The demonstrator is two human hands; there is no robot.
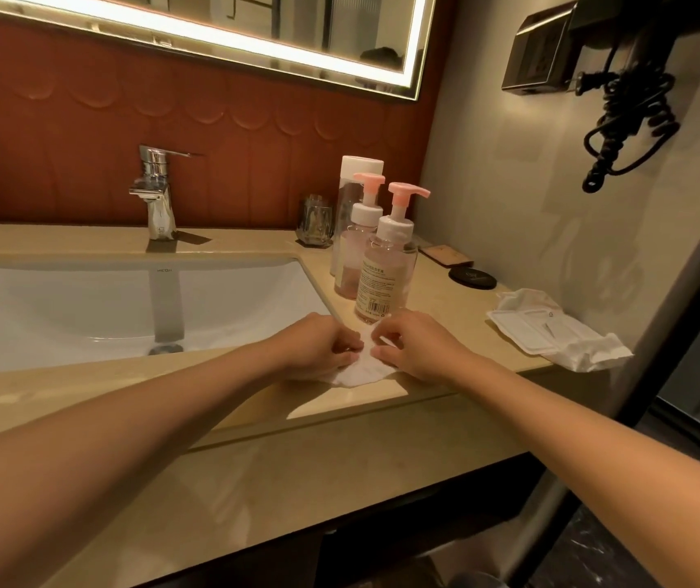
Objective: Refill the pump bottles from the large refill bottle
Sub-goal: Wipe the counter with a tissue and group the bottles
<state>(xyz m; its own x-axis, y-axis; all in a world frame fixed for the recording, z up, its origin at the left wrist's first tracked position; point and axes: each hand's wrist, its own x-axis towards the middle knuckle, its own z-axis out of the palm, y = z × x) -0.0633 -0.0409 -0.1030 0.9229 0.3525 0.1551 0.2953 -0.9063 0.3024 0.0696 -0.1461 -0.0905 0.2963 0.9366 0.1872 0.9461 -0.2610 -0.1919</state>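
I see the beige stone surface [221,401] running across the middle of the frame, with the white sink [98,307] sunk into its left half; the lit mirror [229,31] fills the upper left, above a red-brown wall panel; a black hair dryer [619,78] with a coiled cord hangs on the wall at upper right. The chrome tap [155,195] stands behind the sink at centre left. Right of the sink, the large refill bottle [350,205], tall with a white cap, stands farthest back; just in front of it the rear pump bottle [358,244] holds pink liquid, and the front pump bottle [386,269], label facing me, stands nearest my hands, both with pink pump heads on. A white wipe packet [551,331] lies at the right edge of the surface; a glass tumbler [317,220] sits behind the bottles, a dark round coaster [472,278] to their right. At frame centre my left hand [318,345] and right hand [416,345] meet over a white tissue [361,371] lying on the surface; the fingers of both are pinched narrow on its upper edge, just below the front pump bottle.
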